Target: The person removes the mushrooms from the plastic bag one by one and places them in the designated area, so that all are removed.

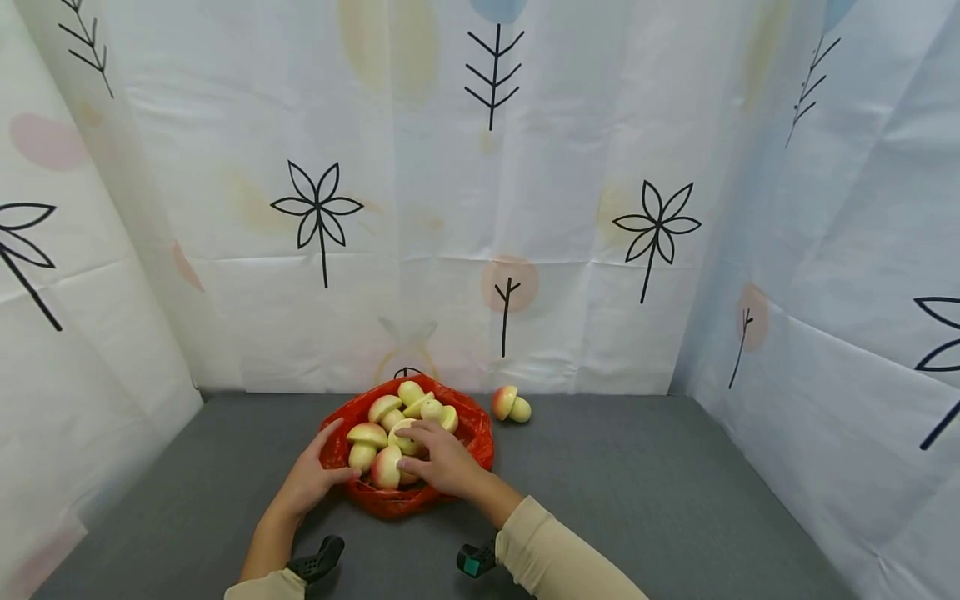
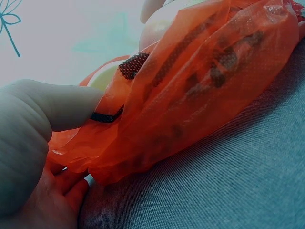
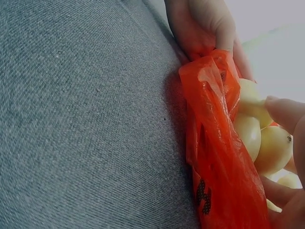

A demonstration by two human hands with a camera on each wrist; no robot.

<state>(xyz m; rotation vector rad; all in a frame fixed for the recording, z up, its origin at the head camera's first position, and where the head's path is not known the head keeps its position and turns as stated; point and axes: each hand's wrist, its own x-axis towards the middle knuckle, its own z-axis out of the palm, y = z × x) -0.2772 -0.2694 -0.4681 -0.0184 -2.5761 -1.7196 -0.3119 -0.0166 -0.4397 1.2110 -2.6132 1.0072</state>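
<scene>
A red plastic bag (image 1: 476, 450) lies wide open on the table, filled with several toy mushrooms (image 1: 366, 435) in pale yellow with pinkish caps. My left hand (image 1: 303, 483) holds the bag's left rim; in the left wrist view the thumb (image 2: 71, 107) lies over the plastic and other fingers are under it. My right hand (image 1: 450, 462) reaches in from the right, its thumb and fingers spread about the mushrooms. In the right wrist view, the right thumb (image 3: 286, 112) is close to a pale mushroom (image 3: 275, 150); a firm grip does not show.
One mushroom (image 1: 512, 404) lies outside the bag, to its right near the back wall. Grey cloth (image 1: 637, 500) covers the table. White printed curtains (image 1: 562, 333) stand at the back and both sides. Dark bands (image 1: 318, 560) sit at the wrists.
</scene>
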